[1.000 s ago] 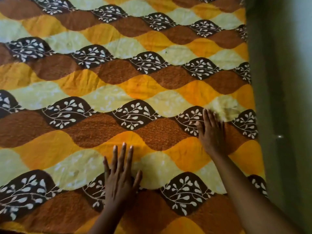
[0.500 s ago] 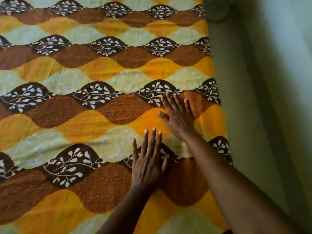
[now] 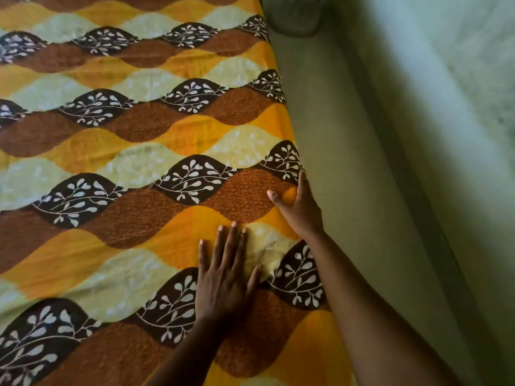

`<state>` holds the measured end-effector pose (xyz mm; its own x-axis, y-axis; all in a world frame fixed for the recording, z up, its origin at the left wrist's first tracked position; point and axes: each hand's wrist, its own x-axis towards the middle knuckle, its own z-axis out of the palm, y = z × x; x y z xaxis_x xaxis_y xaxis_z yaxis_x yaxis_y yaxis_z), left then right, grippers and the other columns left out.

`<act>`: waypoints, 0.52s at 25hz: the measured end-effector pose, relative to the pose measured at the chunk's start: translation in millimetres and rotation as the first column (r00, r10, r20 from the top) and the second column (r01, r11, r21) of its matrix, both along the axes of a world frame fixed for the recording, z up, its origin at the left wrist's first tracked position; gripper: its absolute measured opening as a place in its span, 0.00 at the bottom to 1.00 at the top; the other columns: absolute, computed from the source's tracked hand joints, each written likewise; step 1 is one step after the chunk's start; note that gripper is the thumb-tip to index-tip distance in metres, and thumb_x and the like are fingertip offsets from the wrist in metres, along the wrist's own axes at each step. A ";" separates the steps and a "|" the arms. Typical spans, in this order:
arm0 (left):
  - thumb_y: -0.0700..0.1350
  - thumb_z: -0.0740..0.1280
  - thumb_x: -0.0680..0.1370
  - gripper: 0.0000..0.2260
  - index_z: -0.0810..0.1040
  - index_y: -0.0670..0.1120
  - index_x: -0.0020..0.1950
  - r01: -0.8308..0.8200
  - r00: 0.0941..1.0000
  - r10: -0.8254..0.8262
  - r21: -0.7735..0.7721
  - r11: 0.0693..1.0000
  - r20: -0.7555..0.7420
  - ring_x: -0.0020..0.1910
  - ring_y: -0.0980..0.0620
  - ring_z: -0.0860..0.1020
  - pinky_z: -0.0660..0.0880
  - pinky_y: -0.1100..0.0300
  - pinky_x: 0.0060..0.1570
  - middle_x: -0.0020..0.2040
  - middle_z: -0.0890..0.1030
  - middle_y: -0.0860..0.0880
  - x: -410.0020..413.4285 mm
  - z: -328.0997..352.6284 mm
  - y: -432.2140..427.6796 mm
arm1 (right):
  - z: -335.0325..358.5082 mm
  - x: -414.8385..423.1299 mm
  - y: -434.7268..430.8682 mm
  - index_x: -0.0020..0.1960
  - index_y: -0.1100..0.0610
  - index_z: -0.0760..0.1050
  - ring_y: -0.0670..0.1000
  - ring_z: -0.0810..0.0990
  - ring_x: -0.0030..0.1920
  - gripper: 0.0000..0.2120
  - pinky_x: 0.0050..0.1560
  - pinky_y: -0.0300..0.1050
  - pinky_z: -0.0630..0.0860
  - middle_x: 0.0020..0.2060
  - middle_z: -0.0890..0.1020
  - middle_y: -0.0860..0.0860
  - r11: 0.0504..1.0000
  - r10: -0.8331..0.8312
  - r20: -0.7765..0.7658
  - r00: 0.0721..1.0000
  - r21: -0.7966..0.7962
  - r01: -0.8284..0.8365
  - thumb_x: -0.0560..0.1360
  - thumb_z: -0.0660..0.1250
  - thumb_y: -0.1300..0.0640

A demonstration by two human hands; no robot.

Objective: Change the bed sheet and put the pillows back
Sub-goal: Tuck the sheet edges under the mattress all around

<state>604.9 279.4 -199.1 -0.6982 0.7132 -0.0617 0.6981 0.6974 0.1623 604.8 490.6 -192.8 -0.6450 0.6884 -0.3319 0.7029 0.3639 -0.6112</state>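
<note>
A bed sheet (image 3: pixel 117 151) patterned in waves of brown, orange and pale yellow with dark leaf shapes covers the bed across the left of the view. My left hand (image 3: pixel 225 277) lies flat on it with straight fingers, palm down, near the sheet's right edge. My right hand (image 3: pixel 299 210) is at that right edge, thumb spread on top of the sheet. Its index finger points along the edge and its other fingers are hidden over the side. No pillow is in view.
A pale green wall (image 3: pixel 418 135) runs right beside the bed's right edge, leaving only a narrow gap. A dark grey object (image 3: pixel 295 18) sits at the top, at the far end of that gap.
Both hands slid to the right across the sheet. My right hand went from lying flat on the sheet to its right edge, fingers over the side. The view shifted toward the wall.
</note>
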 end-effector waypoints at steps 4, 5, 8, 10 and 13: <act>0.63 0.42 0.79 0.31 0.48 0.48 0.77 0.012 1.000 -0.012 -0.003 1.000 -0.002 0.76 0.48 0.47 0.43 0.43 0.72 0.78 0.50 0.47 0.8 1.8 1.5 | 6.8 38.7 -2.2 0.74 0.50 0.55 0.58 0.68 0.67 0.35 0.65 0.53 0.64 0.70 0.68 0.53 0.936 -0.149 0.018 0.989 -0.320 0.147 0.73 0.59 0.35; 0.63 0.42 0.79 0.31 0.48 0.48 0.77 0.009 1.000 -0.009 0.001 1.000 -0.006 0.76 0.48 0.47 0.43 0.43 0.72 0.78 0.50 0.47 0.2 1.7 1.6 | 6.0 51.3 -6.1 0.73 0.48 0.57 0.58 0.69 0.66 0.34 0.65 0.53 0.64 0.68 0.69 0.52 0.911 -0.176 0.024 0.984 -0.376 0.171 0.72 0.58 0.34; 0.63 0.41 0.79 0.30 0.47 0.49 0.77 0.011 1.000 -0.011 0.014 1.000 0.006 0.76 0.48 0.45 0.41 0.45 0.72 0.78 0.49 0.47 0.6 1.1 2.3 | 4.3 84.9 -23.1 0.73 0.46 0.58 0.57 0.70 0.66 0.35 0.64 0.53 0.66 0.68 0.70 0.51 0.833 -0.238 0.009 0.971 -0.513 0.208 0.70 0.58 0.32; 0.63 0.41 0.78 0.31 0.46 0.50 0.77 0.016 1.000 -0.016 0.013 1.000 0.016 0.76 0.49 0.43 0.38 0.46 0.73 0.78 0.47 0.48 -0.7 0.7 2.9 | 10.5 110.3 -36.5 0.74 0.46 0.56 0.55 0.70 0.66 0.42 0.58 0.47 0.72 0.70 0.68 0.52 0.760 -0.291 0.035 0.956 -0.599 0.253 0.66 0.60 0.27; 0.64 0.41 0.78 0.31 0.47 0.50 0.77 0.004 0.999 -0.006 0.060 0.998 0.043 0.76 0.50 0.43 0.36 0.48 0.73 0.78 0.48 0.49 0.0 6.0 1.5 | 28.7 152.1 -53.7 0.74 0.47 0.56 0.50 0.71 0.63 0.49 0.47 0.31 0.69 0.67 0.70 0.49 0.790 -0.231 0.053 0.972 -0.572 0.219 0.61 0.51 0.20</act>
<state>605.0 280.9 -193.0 -0.6923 0.7200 -0.0488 0.6930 0.6821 0.2335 756.9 436.9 -164.1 -0.5057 0.5043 -0.6999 0.7075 -0.2218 -0.6710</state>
